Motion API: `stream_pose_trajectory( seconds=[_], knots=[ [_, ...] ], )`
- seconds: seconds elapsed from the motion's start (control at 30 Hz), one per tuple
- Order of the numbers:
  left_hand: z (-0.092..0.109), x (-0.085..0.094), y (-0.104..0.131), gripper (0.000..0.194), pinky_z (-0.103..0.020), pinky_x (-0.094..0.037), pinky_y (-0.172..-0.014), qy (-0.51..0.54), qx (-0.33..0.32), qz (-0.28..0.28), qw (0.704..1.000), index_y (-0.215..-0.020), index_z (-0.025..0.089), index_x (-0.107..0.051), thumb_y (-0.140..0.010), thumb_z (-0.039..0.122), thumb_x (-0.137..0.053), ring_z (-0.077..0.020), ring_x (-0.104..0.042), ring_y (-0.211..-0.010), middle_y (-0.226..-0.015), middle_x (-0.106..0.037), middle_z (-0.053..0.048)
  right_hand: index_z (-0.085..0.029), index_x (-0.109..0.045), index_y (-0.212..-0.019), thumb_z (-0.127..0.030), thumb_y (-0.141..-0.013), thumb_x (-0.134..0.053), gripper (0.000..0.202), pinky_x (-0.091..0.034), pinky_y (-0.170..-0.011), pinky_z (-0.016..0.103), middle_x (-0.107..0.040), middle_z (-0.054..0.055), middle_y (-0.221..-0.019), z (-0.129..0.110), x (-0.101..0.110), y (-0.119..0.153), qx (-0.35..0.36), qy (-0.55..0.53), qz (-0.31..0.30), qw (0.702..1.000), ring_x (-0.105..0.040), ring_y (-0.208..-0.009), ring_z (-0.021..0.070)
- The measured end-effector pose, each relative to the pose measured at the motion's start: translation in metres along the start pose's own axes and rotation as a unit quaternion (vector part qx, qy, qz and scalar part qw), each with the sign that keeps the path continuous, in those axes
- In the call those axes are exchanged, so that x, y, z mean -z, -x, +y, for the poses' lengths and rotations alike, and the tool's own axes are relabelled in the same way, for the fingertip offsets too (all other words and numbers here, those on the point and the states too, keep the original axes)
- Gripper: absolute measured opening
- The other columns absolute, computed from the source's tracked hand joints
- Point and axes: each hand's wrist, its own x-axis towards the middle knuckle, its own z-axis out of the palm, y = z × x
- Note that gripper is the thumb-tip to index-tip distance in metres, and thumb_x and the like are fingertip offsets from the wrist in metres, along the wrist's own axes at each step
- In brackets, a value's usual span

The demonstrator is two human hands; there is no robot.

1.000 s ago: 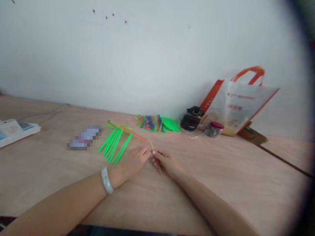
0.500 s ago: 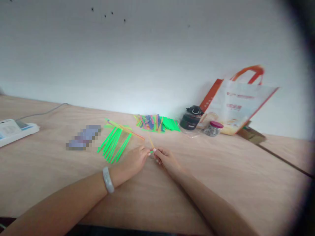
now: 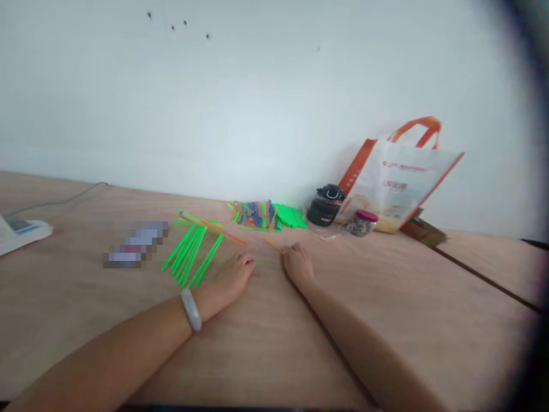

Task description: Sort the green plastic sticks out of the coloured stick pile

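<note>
My left hand point(image 3: 240, 276), with a pale bangle point(image 3: 191, 309) on its wrist, rests low over the table with its fingers pinched. A tiny bright green tip point(image 3: 258, 262) shows at its fingertips. To its right, my right hand point(image 3: 299, 266) is closed near the end of a thin yellow-orange strip point(image 3: 273, 245), which points away to the upper left. Left of my left hand, several thin green strips point(image 3: 186, 254) lie fanned out. Orange and yellow strips point(image 3: 225, 232) lie across their far ends.
Behind the hands lie a pile of multicoloured strips point(image 3: 253, 214) and a green bundle point(image 3: 290, 216). A black bottle point(image 3: 325, 207), a jar with a dark pink lid point(image 3: 362, 223) and a white-and-orange bag point(image 3: 405, 183) stand back right. A blurred-out flat object point(image 3: 136, 245) lies left.
My hands were together at the fingertips and are now apart. The right hand has moved right with the yellow-orange strip at its fingers. The view has shifted slightly.
</note>
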Motion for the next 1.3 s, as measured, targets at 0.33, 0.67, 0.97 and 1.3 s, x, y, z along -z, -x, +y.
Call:
stream_pose_trajectory(
  seconds=[0.33, 0.67, 0.97, 1.3],
  knots=[
    [-0.014, 0.000, -0.002, 0.031, -0.032, -0.040, -0.092, 0.056, -0.027, 0.005, 0.998, -0.108, 0.019, -0.060, -0.092, 0.013, -0.034, -0.0164, -0.049, -0.101, -0.103, -0.056, -0.005, -0.019, -0.069, -0.096, -0.027, -0.092, -0.036, 0.035, -0.038, -0.077, 0.028, -0.059, 0.011, -0.094, -0.001, 0.000, -0.010, 0.045, 0.004, -0.004, 0.999, -0.053, -0.091, 0.0201],
    [-0.011, 0.018, 0.001, 0.028, -0.032, -0.041, -0.091, -0.011, -0.009, 0.061, 0.998, -0.110, 0.017, -0.057, -0.091, 0.013, -0.037, -0.0185, -0.050, -0.102, -0.105, -0.055, -0.007, -0.018, -0.068, -0.096, -0.028, -0.091, -0.038, 0.032, -0.038, -0.075, 0.029, -0.058, 0.012, -0.095, -0.001, -0.003, -0.012, 0.032, -0.010, 0.013, 0.999, -0.053, -0.089, 0.0207],
    [-0.055, 0.037, 0.008, 0.026, -0.037, -0.046, -0.081, -0.172, 0.182, 0.082, 0.965, -0.112, 0.012, -0.052, -0.088, 0.014, -0.042, -0.0242, -0.055, -0.094, -0.104, -0.058, -0.013, -0.018, -0.069, -0.095, -0.029, -0.090, -0.038, 0.033, -0.038, -0.083, 0.030, -0.060, 0.011, -0.093, -0.002, 0.001, -0.004, 0.092, -0.066, 0.063, 0.992, -0.051, -0.091, 0.0210],
    [-0.014, 0.033, 0.010, 0.030, -0.033, -0.047, -0.084, -0.057, 0.022, 0.086, 0.994, -0.116, 0.017, -0.052, -0.092, 0.013, -0.034, -0.0188, -0.054, -0.096, -0.105, -0.056, -0.008, -0.022, -0.065, -0.082, -0.048, -0.089, -0.037, 0.039, -0.041, -0.071, 0.028, -0.060, 0.003, -0.075, -0.036, 0.006, 0.016, 0.081, -0.405, 0.021, 0.911, -0.055, -0.075, 0.0181]
  ],
)
